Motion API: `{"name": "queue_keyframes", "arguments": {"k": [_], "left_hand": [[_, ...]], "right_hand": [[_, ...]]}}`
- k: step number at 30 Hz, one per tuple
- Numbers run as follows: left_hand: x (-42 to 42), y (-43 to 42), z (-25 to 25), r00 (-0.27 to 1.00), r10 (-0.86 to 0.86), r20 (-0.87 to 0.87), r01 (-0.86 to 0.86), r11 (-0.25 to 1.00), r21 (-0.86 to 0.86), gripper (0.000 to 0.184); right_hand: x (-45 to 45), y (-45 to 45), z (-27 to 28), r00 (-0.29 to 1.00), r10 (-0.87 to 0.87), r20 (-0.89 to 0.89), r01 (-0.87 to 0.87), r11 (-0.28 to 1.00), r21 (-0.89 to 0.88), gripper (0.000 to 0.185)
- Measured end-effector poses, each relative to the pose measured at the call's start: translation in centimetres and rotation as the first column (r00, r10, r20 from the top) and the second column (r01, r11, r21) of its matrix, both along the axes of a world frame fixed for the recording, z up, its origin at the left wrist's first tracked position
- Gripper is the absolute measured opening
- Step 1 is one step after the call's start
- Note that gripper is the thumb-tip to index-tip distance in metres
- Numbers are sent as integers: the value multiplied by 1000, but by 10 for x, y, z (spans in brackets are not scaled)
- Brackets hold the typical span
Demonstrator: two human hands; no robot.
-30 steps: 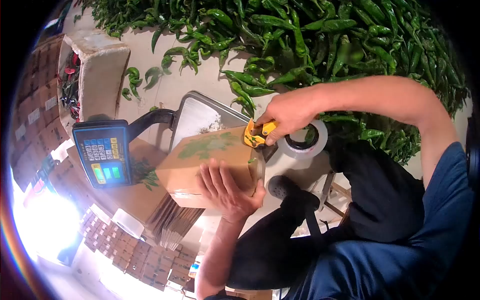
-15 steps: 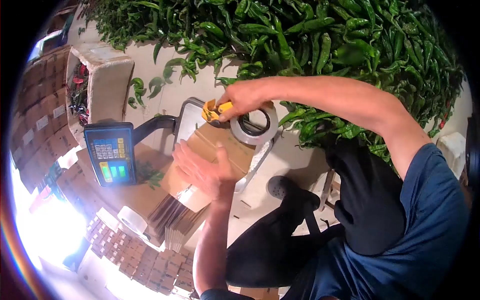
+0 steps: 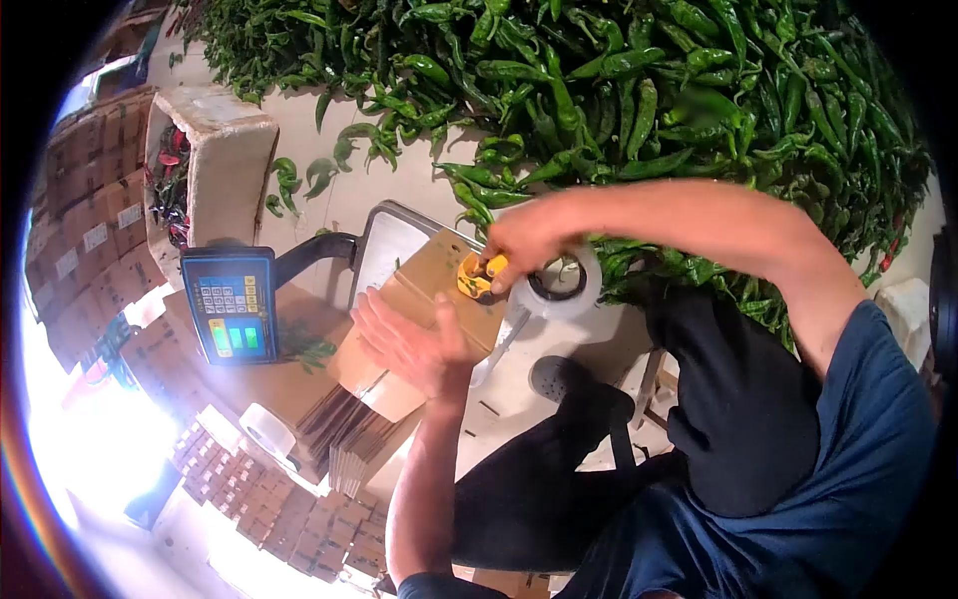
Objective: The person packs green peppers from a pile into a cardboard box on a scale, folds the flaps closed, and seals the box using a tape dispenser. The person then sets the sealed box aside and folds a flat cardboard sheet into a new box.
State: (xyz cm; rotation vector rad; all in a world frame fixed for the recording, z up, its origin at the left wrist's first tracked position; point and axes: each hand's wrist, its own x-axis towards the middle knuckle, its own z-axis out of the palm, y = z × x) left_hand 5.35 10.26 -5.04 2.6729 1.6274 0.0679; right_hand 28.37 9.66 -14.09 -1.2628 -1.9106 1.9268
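Well, the cardboard box [image 3: 424, 290] sits on the platform scale [image 3: 379, 245], its long axis slanting from upper right to lower left. The yellow tape dispenser [image 3: 481, 277] lies across its upper-right end — yellow head pointing left over the cardboard, the tape roll [image 3: 564, 284] out to the right past the box's edge. The right hand [image 3: 519, 248] is closed around the dispenser, knuckles up, its forearm sweeping in from the right with the elbow bent. The left hand [image 3: 419, 349] is open over the box, palm down, fingers angled to the upper left and thumb apart from them — that forearm rises nearly straight from below. Green peppers [image 3: 599, 90] are heaped beyond; the scale's display [image 3: 230, 305] faces up at left.
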Motion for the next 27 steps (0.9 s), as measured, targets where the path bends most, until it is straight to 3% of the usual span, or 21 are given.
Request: {"name": "queue_keyframes", "arguments": {"k": [1,2,3,4,5,7,10,13,14,17,20,21,22,24,25,27], "left_hand": [[1,0,0,1000,7,-5,-7,1000,-2,81],[2,-1,0,1000,11,-15,-11,1000,-6,81],[1,-1,0,1000,12,-26,-13,1000,-10,81],[-2,-1,-2,999,28,-33,-28,1000,-3,83],[-6,-1,-6,998,40,-42,-40,999,2,85],[-6,0,-6,997,67,-43,-67,998,-12,86],[-4,1,-5,991,130,-36,-132,989,-59,83],[-9,-2,-6,997,75,13,-75,996,-46,81],[-10,-2,-6,997,71,24,-70,996,-58,81],[-8,3,-3,996,67,54,-63,995,-82,80],[-15,6,-5,993,94,64,-87,990,-114,81],[-16,6,-3,993,95,72,-85,987,-133,81],[-16,9,-2,992,94,86,-81,986,-146,81],[-33,16,9,973,161,167,-112,957,-267,77],[-44,22,15,958,194,209,-118,938,-326,76],[-75,41,26,882,380,278,-297,908,-297,66]], "right_hand": [[0,18,-12,997,81,-11,-80,996,39,59],[4,44,-11,985,164,-48,-170,975,-146,60],[0,72,-14,958,275,-78,-282,955,-95,61],[1,95,3,914,375,-155,-400,897,-189,63],[-29,122,-33,859,503,-95,-510,825,-243,65],[-40,142,-4,740,668,79,-595,704,-387,68],[-41,142,3,705,700,111,-644,698,-313,73],[-53,155,12,572,817,73,-743,554,-374,77],[-58,151,30,507,841,188,-761,540,-360,81],[-76,144,-13,451,889,-77,-867,416,-274,82],[-56,84,3,542,823,169,-833,553,-22,82],[-45,67,-15,655,750,95,-741,662,-116,80],[-32,54,-35,719,690,-87,-695,718,-43,70],[5,30,-41,825,546,-145,-557,829,-48,55],[29,22,-22,873,485,-50,-488,871,-61,63],[64,2,-13,980,124,-156,-156,966,-207,66]]}}
